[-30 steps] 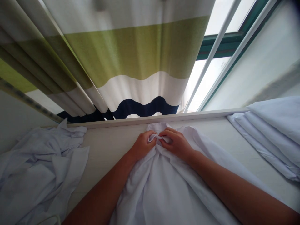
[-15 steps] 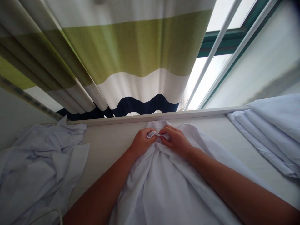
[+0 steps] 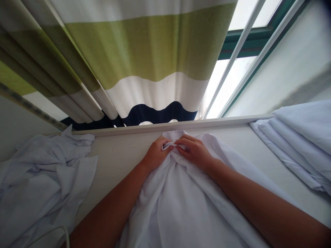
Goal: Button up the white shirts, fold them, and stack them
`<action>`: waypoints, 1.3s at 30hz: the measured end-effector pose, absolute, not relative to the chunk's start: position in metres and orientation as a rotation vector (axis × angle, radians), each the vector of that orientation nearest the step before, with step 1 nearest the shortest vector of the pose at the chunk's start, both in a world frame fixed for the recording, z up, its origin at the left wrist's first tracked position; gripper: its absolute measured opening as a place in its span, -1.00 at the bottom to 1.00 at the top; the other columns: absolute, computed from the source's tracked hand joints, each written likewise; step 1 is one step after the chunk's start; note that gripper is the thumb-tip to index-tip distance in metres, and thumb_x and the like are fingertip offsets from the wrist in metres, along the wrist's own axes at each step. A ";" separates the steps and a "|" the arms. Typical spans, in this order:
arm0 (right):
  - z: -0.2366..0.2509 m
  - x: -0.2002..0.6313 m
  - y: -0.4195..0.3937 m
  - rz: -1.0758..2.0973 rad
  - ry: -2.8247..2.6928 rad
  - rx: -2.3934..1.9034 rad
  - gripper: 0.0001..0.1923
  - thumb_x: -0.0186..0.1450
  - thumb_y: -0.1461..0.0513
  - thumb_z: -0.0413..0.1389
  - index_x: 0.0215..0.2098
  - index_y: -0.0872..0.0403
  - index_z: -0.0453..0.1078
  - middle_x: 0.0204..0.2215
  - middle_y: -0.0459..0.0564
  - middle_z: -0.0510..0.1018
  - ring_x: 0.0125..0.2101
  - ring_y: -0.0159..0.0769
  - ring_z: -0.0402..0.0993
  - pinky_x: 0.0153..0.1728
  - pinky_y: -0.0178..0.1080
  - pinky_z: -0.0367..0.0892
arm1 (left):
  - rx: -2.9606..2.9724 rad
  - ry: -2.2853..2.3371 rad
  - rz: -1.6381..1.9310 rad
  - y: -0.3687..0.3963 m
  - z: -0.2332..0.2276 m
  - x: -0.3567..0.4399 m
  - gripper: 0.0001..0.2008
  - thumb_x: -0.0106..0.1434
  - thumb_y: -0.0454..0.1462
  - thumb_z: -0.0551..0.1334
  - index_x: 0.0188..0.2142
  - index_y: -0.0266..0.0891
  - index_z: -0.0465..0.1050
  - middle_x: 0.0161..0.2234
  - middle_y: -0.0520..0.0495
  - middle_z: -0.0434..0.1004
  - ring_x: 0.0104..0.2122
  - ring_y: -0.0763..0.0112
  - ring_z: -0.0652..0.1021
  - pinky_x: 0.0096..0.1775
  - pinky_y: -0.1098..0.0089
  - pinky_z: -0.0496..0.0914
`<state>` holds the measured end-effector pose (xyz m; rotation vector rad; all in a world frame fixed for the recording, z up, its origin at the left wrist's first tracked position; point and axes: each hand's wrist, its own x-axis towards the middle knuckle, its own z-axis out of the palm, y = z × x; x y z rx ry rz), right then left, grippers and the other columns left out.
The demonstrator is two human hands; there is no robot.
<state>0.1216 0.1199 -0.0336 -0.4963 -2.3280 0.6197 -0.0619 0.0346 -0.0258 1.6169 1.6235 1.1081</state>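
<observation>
A large white cloth (image 3: 181,203) lies over the middle of the pale surface and runs toward me between my forearms. Near its far end, my left hand (image 3: 158,151) pinches a small gathered fold between thumb and fingers. Right beside it, my right hand (image 3: 193,150) grips the same fold, the fingertips of both hands almost touching. Creases spread from this pinch down the cloth. Whether the cloth is a garment or a sheet, I cannot tell.
On the left lies a crumpled white cloth (image 3: 51,175), with a thin pale cord (image 3: 55,228) near it. Folded white cloths (image 3: 305,144) are stacked at right. A raised ledge (image 3: 144,128) edges the pale surface (image 3: 116,151); beyond hang striped curtains (image 3: 155,48) and window bars (image 3: 232,58).
Both hands keep their pinch on the white cloth, with only a slight shift of the fingers. The whole view has moved a little, so everything sits slightly higher.
</observation>
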 end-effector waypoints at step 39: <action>-0.028 0.123 0.111 0.654 -2.103 -0.471 -0.94 0.32 0.21 0.17 -0.23 -0.02 0.47 -0.37 -0.03 0.53 -0.36 -0.26 0.48 -0.30 -0.21 0.39 | 1.128 1.298 1.326 0.028 -0.018 -0.050 -0.72 0.21 -0.08 0.34 -0.34 -0.29 0.59 -0.42 -0.01 0.55 -0.40 0.41 0.47 -0.34 0.43 0.33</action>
